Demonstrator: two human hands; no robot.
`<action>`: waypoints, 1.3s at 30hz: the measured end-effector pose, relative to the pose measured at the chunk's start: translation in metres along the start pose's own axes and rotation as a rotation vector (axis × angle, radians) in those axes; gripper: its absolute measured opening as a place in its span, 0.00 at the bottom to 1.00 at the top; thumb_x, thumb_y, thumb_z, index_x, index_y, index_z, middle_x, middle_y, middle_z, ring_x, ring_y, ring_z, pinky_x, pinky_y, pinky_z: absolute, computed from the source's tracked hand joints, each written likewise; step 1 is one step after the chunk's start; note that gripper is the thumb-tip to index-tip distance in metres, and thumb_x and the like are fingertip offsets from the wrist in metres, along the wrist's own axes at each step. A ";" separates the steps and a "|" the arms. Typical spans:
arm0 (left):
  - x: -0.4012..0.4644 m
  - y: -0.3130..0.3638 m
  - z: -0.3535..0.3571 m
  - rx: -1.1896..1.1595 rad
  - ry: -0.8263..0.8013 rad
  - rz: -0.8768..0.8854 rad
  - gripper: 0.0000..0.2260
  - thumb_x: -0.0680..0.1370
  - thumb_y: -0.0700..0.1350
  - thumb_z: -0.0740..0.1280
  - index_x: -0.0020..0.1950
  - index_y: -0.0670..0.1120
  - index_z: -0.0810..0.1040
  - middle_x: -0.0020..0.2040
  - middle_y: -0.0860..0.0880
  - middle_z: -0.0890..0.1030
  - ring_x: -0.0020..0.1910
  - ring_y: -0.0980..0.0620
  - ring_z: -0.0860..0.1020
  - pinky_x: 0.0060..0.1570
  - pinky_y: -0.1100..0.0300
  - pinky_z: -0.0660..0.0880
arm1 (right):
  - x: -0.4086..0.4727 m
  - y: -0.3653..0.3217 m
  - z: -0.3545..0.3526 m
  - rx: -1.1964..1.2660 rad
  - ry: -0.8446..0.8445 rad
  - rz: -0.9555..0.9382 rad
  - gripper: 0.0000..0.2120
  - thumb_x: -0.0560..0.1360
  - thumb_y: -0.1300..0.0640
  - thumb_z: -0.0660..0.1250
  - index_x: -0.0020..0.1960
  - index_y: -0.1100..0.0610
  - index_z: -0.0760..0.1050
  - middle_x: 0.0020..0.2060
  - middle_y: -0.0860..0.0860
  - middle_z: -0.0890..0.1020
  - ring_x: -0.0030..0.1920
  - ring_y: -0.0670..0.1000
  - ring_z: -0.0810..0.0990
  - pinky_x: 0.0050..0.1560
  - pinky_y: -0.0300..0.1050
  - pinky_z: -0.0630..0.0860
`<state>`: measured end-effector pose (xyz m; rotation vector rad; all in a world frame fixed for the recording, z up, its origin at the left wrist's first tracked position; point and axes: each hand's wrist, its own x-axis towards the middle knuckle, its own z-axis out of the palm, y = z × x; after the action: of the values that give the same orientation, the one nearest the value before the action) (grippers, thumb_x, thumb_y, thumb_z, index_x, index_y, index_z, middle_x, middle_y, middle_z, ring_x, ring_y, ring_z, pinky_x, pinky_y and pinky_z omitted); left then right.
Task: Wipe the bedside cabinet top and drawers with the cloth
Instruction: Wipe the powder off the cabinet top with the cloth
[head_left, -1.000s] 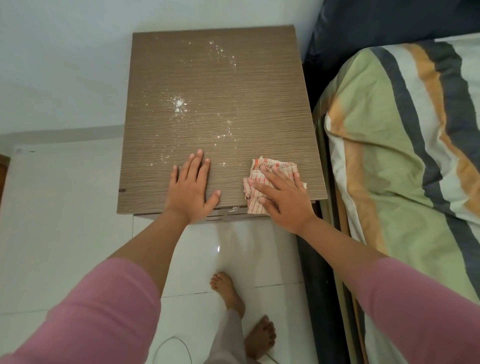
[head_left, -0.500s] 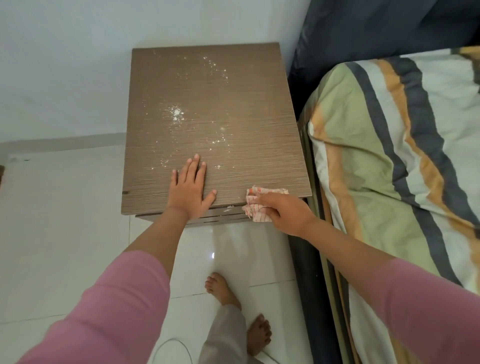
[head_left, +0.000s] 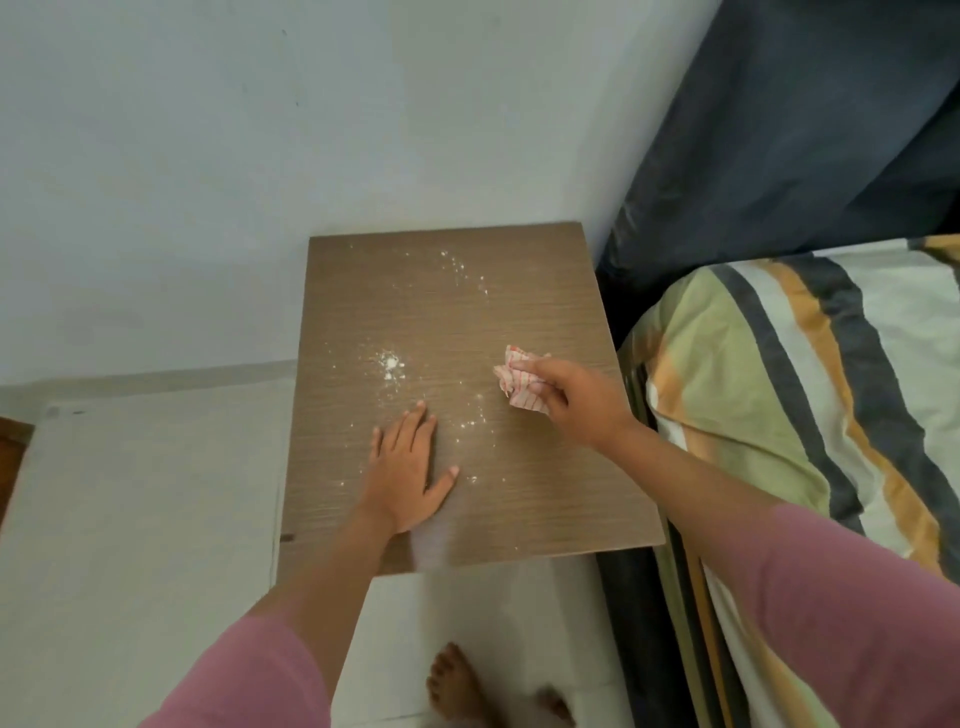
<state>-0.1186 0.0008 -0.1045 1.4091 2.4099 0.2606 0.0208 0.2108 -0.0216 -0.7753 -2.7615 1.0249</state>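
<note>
While the left hand (head_left: 408, 467) lies flat and open on the near half of the cabinet top (head_left: 545, 499), palm down with fingers spread and holding nothing, the right hand (head_left: 576, 400) is up over the right side of the wood with the cloth (head_left: 514, 376) bunched in its fingers. That is the change worth noting: 1 second ago the cloth was spread under the right palm at the front right corner, half a second ago it was being gathered at the very edge, and now it is scrunched into a small wad and carried further back, toward the middle of the right side. Whether the wad touches the wood or hangs just above it I cannot tell; the hand is slightly blurred.

The white powder (head_left: 390, 362) is untouched. Its thickest patch sits just left of centre, between the 2 hands and a little beyond the left fingertips, with a thin trail running to the back of the top and a few specks near the left thumb. The striped bedding (head_left: 779, 395) lies just beside the cabinet on the right.

To my eye the wiping of the top has barely begun, and the drawers, which are out of sight below the top from here, are not yet started. The next stroke likely needs to sweep leftward through the thick patch, and a bunched cloth may scatter powder rather than collect it.
</note>
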 end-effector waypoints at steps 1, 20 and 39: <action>0.012 -0.004 -0.005 0.006 0.013 0.003 0.34 0.74 0.65 0.52 0.73 0.43 0.61 0.76 0.46 0.57 0.74 0.44 0.57 0.70 0.42 0.48 | 0.013 0.001 -0.001 -0.009 0.016 -0.003 0.17 0.77 0.61 0.61 0.65 0.50 0.74 0.59 0.51 0.80 0.57 0.54 0.78 0.49 0.40 0.69; 0.211 -0.053 -0.029 0.066 0.046 -0.060 0.31 0.76 0.61 0.52 0.75 0.47 0.53 0.78 0.49 0.47 0.76 0.49 0.45 0.72 0.48 0.41 | 0.280 0.075 0.029 -0.300 -0.130 -0.419 0.21 0.75 0.62 0.60 0.68 0.54 0.70 0.68 0.60 0.71 0.70 0.63 0.66 0.65 0.65 0.67; 0.212 -0.053 -0.034 0.044 -0.004 -0.078 0.31 0.76 0.60 0.54 0.74 0.46 0.55 0.77 0.48 0.50 0.75 0.50 0.46 0.71 0.47 0.43 | 0.275 0.086 0.048 -0.457 -0.202 -0.307 0.24 0.79 0.44 0.46 0.74 0.41 0.55 0.76 0.48 0.54 0.76 0.53 0.50 0.72 0.57 0.45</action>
<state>-0.2703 0.1598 -0.1310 1.3292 2.4748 0.1865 -0.1930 0.3735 -0.1361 -0.2711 -3.2010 0.4416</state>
